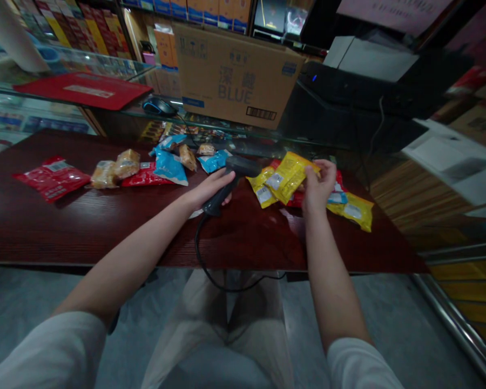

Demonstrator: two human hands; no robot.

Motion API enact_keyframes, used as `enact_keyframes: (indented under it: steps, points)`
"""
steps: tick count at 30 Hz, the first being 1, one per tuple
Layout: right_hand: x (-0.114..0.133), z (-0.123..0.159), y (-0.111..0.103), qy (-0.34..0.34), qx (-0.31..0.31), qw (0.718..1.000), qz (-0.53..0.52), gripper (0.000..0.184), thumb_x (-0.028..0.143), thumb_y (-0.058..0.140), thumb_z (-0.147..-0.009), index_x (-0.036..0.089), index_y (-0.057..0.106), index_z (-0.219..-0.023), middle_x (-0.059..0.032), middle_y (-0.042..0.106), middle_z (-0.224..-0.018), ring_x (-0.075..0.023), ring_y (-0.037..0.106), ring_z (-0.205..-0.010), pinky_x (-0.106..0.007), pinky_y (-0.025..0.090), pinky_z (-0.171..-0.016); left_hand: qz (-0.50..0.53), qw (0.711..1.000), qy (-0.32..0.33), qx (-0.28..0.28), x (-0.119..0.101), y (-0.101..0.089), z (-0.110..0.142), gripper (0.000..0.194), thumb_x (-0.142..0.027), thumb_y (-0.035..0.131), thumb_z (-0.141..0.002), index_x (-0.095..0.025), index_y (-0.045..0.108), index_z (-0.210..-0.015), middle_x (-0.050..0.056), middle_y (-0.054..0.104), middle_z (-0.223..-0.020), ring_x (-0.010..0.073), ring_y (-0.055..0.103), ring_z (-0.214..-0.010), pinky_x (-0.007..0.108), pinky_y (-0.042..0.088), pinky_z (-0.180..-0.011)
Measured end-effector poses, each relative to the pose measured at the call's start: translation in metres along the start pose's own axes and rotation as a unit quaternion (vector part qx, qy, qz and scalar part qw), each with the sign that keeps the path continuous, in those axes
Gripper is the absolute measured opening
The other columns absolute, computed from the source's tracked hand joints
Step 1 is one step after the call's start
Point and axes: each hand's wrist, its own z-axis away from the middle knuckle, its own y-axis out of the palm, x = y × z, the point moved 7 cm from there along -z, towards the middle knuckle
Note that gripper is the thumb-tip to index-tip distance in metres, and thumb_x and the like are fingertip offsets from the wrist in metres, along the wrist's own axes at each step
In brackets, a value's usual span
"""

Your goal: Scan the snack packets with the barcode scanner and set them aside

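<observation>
My left hand (213,189) is wrapped round the handle of a black barcode scanner (243,165), whose head points right and whose cable loops down past the table edge. Pinched in my right hand (321,186) is a yellow snack packet (289,175), its white barcode label facing me, close to the scanner head. Beneath and beside it lie another yellow packet (263,189), a yellow packet farther right (357,210), and partly hidden red and blue ones. Left of the scanner are blue packets (170,165), clear-wrapped pastries (127,163) and a red packet (52,178).
The dark wooden table (125,227) carries the packets. Behind it, a glass counter holds a large cardboard box (238,78), a computer mouse (159,106) and a red mat (85,89). Black equipment (372,102) and white boxes stand at the right.
</observation>
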Motion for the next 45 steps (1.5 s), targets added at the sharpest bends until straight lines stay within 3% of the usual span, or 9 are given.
enact_keyframes:
  steps: [3, 6, 12, 15, 21, 25, 29, 38, 45]
  points:
    - [0.001, -0.008, -0.016, -0.036, -0.045, 0.997, 0.051, 0.022, 0.042, 0.058, -0.087, 0.022, 0.058, -0.098, -0.0058, 0.055, -0.1, -0.0196, 0.059, -0.09, -0.039, 0.056, -0.079, -0.018, 0.995, 0.028, -0.09, 0.0, -0.026, -0.009, 0.048, -0.051, 0.071, -0.084, -0.02, 0.049, -0.114, -0.006, 0.057, -0.066, 0.009, 0.059, -0.05, 0.018, 0.045, -0.046]
    - [-0.006, -0.013, -0.024, -0.046, -0.059, 0.991, 0.113, 0.024, 0.039, 0.055, -0.089, 0.021, 0.06, -0.104, -0.0099, 0.051, -0.11, -0.0229, 0.059, -0.094, -0.045, 0.055, -0.083, -0.022, 0.989, 0.049, -0.141, -0.001, -0.048, -0.019, 0.042, -0.046, 0.067, -0.087, -0.021, 0.048, -0.115, -0.006, 0.056, -0.067, 0.0093, 0.061, -0.052, 0.018, 0.047, -0.047]
    - [0.015, 0.001, -0.012, -0.15, -0.02, 0.959, 0.24, 0.038, 0.031, 0.057, -0.086, 0.02, 0.055, -0.122, -0.0178, 0.036, -0.135, -0.0371, 0.044, -0.127, -0.061, 0.042, -0.1, -0.036, 0.979, -0.027, -0.199, 0.007, -0.064, -0.026, 0.023, -0.035, 0.058, -0.095, -0.02, 0.044, -0.106, -0.005, 0.057, -0.071, 0.0089, 0.06, -0.047, 0.019, 0.047, -0.043]
    - [0.036, 0.014, 0.0, -0.197, 0.011, 0.932, 0.304, 0.034, 0.029, 0.055, -0.087, 0.021, 0.058, -0.121, -0.0182, 0.04, -0.136, -0.0402, 0.04, -0.129, -0.066, 0.035, -0.103, -0.052, 0.976, -0.061, -0.201, 0.009, -0.063, -0.025, 0.024, -0.036, 0.06, -0.095, -0.019, 0.046, -0.104, -0.005, 0.057, -0.068, 0.0097, 0.059, -0.045, 0.02, 0.047, -0.043]
    - [0.049, 0.033, 0.03, -0.259, 0.127, 0.906, 0.31, 0.022, 0.026, 0.051, -0.09, 0.023, 0.066, -0.106, -0.0143, 0.057, -0.12, -0.0343, 0.05, -0.116, -0.06, 0.037, -0.104, -0.082, 0.977, -0.104, -0.168, 0.01, -0.06, -0.021, 0.027, -0.039, 0.062, -0.094, -0.019, 0.05, -0.108, -0.005, 0.057, -0.063, 0.0112, 0.059, -0.044, 0.02, 0.046, -0.042]
    - [0.047, 0.037, 0.035, -0.246, 0.143, 0.912, 0.296, 0.021, 0.026, 0.049, -0.091, 0.023, 0.067, -0.101, -0.0121, 0.061, -0.112, -0.0319, 0.054, -0.111, -0.057, 0.039, -0.103, -0.084, 0.984, -0.071, -0.142, 0.004, -0.055, -0.019, 0.027, -0.04, 0.06, -0.095, -0.02, 0.051, -0.109, -0.004, 0.058, -0.059, 0.0116, 0.059, -0.044, 0.019, 0.046, -0.042]
    - [0.047, 0.038, 0.038, -0.236, 0.152, 0.919, 0.278, 0.02, 0.025, 0.048, -0.091, 0.023, 0.067, -0.098, -0.0112, 0.063, -0.107, -0.0306, 0.055, -0.106, -0.054, 0.041, -0.101, -0.058, 0.983, -0.01, -0.176, -0.005, -0.061, -0.023, 0.03, -0.042, 0.059, -0.095, -0.022, 0.048, -0.114, -0.006, 0.057, -0.06, 0.0109, 0.059, -0.046, 0.019, 0.047, -0.045]
    - [0.041, 0.037, 0.043, -0.203, 0.189, 0.921, 0.273, 0.019, 0.024, 0.048, -0.09, 0.024, 0.065, -0.097, -0.0099, 0.064, -0.106, -0.03, 0.057, -0.106, -0.051, 0.043, -0.099, -0.083, 0.973, -0.094, -0.192, 0.008, -0.074, -0.03, 0.033, -0.04, 0.064, -0.091, -0.019, 0.052, -0.113, -0.004, 0.058, -0.065, 0.0114, 0.058, -0.043, 0.02, 0.046, -0.041]
    - [0.042, 0.037, 0.043, -0.2, 0.194, 0.923, 0.266, 0.018, 0.024, 0.048, -0.09, 0.023, 0.065, -0.095, -0.0097, 0.065, -0.105, -0.0302, 0.057, -0.106, -0.052, 0.042, -0.1, -0.127, 0.975, -0.145, -0.106, 0.004, -0.049, -0.014, 0.026, -0.036, 0.062, -0.093, -0.019, 0.057, -0.112, 0.0, 0.063, -0.069, 0.0118, 0.059, -0.045, 0.021, 0.047, -0.041]
